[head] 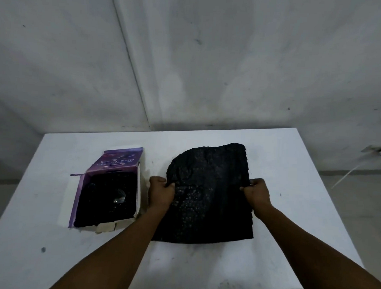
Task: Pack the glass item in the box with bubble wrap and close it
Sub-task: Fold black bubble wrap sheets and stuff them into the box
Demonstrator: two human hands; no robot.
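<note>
A black sheet of bubble wrap (207, 193) is held up over the middle of the white table (201, 265), its near edge resting on the tabletop. My left hand (160, 192) pinches its left edge and my right hand (257, 194) pinches its right edge. To the left lies an open purple box (119, 163) with its lid flap folded back. The box is lined with black bubble wrap, and a shiny glass item (119, 197) shows inside it.
The table stands against a white wall corner. Beyond the table's right edge, a pale rod and a small fixture (379, 152) sit near the floor. A dark spot (43, 249) marks the tabletop at the near left.
</note>
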